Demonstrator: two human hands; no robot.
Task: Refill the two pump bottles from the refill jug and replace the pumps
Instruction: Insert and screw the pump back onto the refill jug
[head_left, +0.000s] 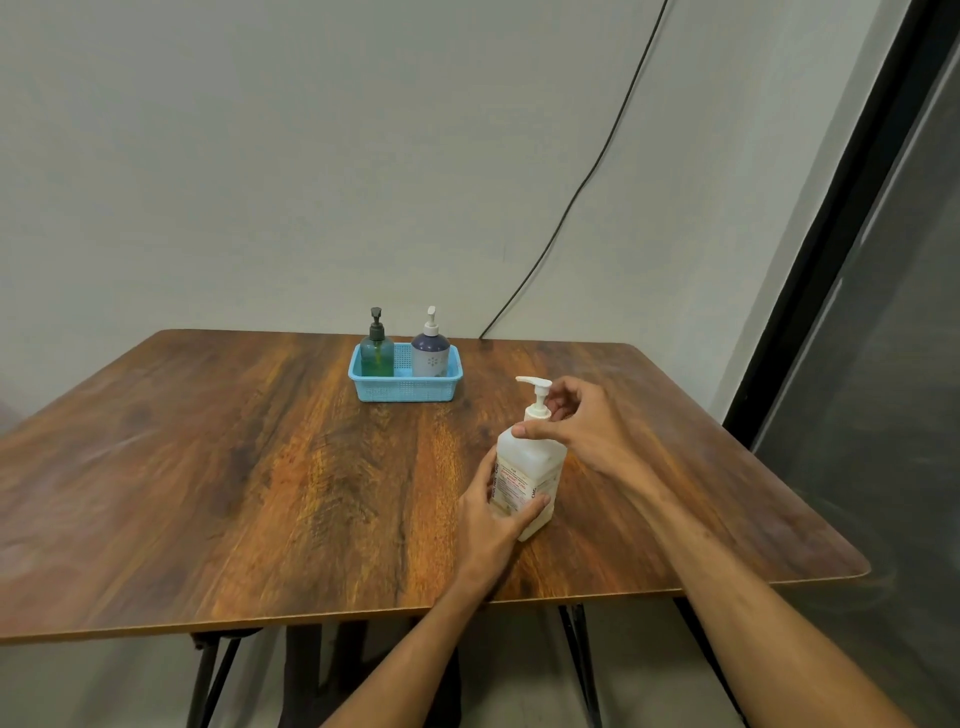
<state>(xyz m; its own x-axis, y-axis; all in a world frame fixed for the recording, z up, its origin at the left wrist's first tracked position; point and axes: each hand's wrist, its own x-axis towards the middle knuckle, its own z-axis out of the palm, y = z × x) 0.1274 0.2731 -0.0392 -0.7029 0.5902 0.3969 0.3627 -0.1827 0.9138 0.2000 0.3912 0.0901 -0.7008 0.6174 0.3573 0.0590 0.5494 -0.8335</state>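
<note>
A white square refill jug (530, 462) with a white pump top stands upright on the wooden table (260, 467), right of centre. My left hand (498, 519) grips its lower body. My right hand (576, 421) wraps around the pump collar at its neck. Farther back, a green pump bottle (377, 353) with a dark pump and a purple-and-white pump bottle (430, 351) with a white pump stand side by side in a blue basket (405, 387). Both have their pumps on.
The table's right edge lies near a dark window frame (831, 312). A black cable (571, 197) runs down the wall behind the table. The table's folding legs show below the front edge.
</note>
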